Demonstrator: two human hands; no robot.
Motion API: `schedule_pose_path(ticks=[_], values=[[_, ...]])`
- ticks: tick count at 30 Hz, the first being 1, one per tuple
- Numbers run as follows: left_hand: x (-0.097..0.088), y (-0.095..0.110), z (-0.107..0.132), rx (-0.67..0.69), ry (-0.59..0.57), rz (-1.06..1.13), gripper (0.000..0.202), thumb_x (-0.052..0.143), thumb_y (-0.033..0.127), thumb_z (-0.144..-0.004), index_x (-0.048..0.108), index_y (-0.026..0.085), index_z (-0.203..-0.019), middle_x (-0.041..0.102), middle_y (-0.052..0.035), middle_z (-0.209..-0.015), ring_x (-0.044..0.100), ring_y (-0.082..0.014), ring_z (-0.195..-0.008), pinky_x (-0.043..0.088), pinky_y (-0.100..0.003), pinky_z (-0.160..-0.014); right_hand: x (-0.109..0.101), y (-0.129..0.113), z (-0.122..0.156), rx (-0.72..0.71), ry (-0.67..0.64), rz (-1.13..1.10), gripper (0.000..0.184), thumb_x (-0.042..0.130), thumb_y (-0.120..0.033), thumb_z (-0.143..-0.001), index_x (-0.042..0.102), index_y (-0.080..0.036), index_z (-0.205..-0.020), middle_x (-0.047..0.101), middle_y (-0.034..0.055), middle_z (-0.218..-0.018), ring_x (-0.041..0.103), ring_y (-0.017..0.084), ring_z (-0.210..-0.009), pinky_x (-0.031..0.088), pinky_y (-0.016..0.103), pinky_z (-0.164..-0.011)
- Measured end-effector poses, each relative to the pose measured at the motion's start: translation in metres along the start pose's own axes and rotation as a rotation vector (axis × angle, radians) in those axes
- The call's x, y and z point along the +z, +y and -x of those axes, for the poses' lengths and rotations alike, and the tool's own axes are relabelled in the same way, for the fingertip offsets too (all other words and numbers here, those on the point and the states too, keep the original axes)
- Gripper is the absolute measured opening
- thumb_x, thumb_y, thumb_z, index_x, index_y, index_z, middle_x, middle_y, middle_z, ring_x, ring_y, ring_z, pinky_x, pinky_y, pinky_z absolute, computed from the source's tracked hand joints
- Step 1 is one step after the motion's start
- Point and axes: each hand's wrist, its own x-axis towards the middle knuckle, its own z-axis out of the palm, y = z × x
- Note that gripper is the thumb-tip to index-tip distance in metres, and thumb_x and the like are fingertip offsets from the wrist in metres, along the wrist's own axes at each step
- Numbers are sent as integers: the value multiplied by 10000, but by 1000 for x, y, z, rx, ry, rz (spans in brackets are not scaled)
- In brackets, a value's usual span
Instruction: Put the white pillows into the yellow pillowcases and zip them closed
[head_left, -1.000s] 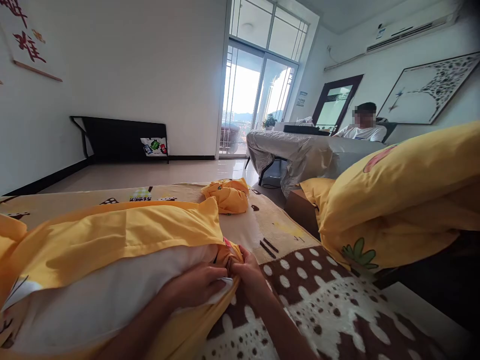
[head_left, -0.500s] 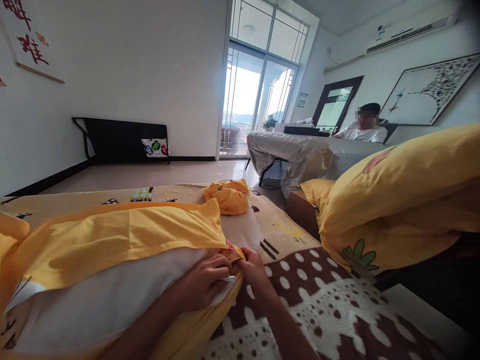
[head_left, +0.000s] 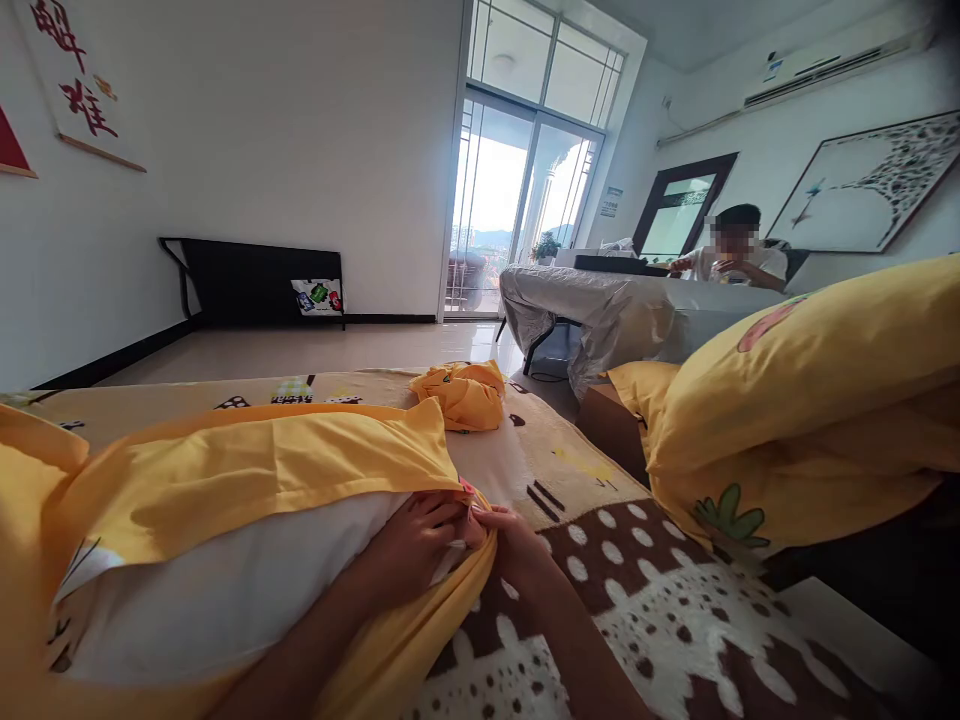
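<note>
A white pillow [head_left: 247,590] lies partly inside a yellow pillowcase [head_left: 262,455], its side showing through the long opening. At the right end of that opening, my left hand [head_left: 416,545] grips the pillow's corner, its fingertips tucked under the yellow cloth. Right beside it, my right hand [head_left: 516,540] pinches the pillowcase edge between thumb and fingers. The two hands nearly touch. Cloth hides part of the left fingers and the very tip of the pillow.
Beneath lies a patterned brown and beige blanket [head_left: 600,560]. A bunched yellow cloth [head_left: 461,395] rests beyond the pillow. Yellow pillows [head_left: 810,370] are piled at the right. Farther back, a person [head_left: 739,255] sits behind a plastic-covered table [head_left: 600,300].
My left fingers have slid a little further under the pillowcase edge, and less white shows at the corner. My right hand keeps its pinch. The seated person has raised a hand.
</note>
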Motion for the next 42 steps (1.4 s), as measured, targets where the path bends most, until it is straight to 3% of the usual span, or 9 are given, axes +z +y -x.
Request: schedule_pose_path(ticks=[5, 11, 17, 21, 26, 29, 33, 38, 42], values=[[0, -4, 1, -93, -25, 38, 486, 422, 162, -887, 429, 310, -1350, 423, 13, -1435, 303, -220, -1333, 280, -438, -1100, 9, -1, 1, -90, -44, -172, 228, 745, -205, -604, 664, -129, -803, 660, 18, -737, 590, 124, -671, 464, 238, -673], [-3, -11, 1, -199, -41, 116, 368, 483, 183, -860, 594, 280, -1197, 464, -29, -1395, 385, -230, -1270, 305, -436, -1094, 16, 4, 2, -184, -5, -207, 194, 758, -169, -598, 652, -137, -758, 636, 4, -693, 573, 115, -627, 466, 233, -640], [-3, -13, 3, -176, -147, 111, 479, 443, 202, -880, 430, 328, -1342, 400, -6, -1447, 316, -235, -1329, 241, -469, -1118, 18, 10, 1, -172, 65, -241, 209, 731, -143, -569, 656, -144, -764, 651, 7, -688, 586, 128, -611, 473, 243, -619], [0, -12, 3, -208, -166, 124, 424, 437, 226, -883, 488, 308, -1296, 459, -28, -1396, 332, -254, -1309, 233, -479, -1106, 20, 10, 4, -100, 30, -322, 175, 711, -111, -540, 642, -144, -698, 644, -1, -678, 581, 109, -636, 474, 216, -660], [-7, -16, 2, -234, -47, 350, 295, 430, 252, -887, 625, 267, -1108, 586, -31, -1217, 435, -219, -1203, 251, -395, -1086, 25, 5, 13, -83, -24, -233, 161, 710, -201, -586, 652, -136, -721, 627, 11, -660, 559, 126, -627, 462, 244, -639], [-20, -19, 2, -408, 187, 711, 263, 464, 369, -866, 640, 177, -898, 644, -38, -898, 561, -186, -905, 428, -296, -850, 25, 3, 14, -130, 108, -92, 193, 737, -222, -541, 650, -140, -692, 614, 2, -609, 534, 123, -575, 417, 234, -554], [-35, -9, 3, -520, 296, 1042, 355, 487, 505, -828, 528, 162, -747, 541, 13, -655, 478, -117, -600, 376, -222, -572, 19, 9, 11, -186, 110, 99, 192, 701, -264, -562, 648, -129, -688, 569, -10, -552, 470, 103, -510, 357, 228, -497], [-33, 5, -5, -437, 22, 789, 414, 491, 506, -823, 546, 148, -623, 388, 35, -584, 331, -94, -570, 273, -217, -523, 13, 19, 11, -291, 226, 274, 239, 719, -293, -520, 621, -141, -676, 538, -26, -562, 458, 110, -548, 364, 231, -513], [-27, 3, -9, -379, 113, 656, 308, 558, 429, -788, 620, 157, -657, 557, -36, -829, 476, -165, -811, 382, -242, -711, 20, 13, 18, -288, 276, 272, 214, 687, -272, -491, 619, -142, -646, 530, -23, -571, 457, 119, -570, 373, 238, -533]])
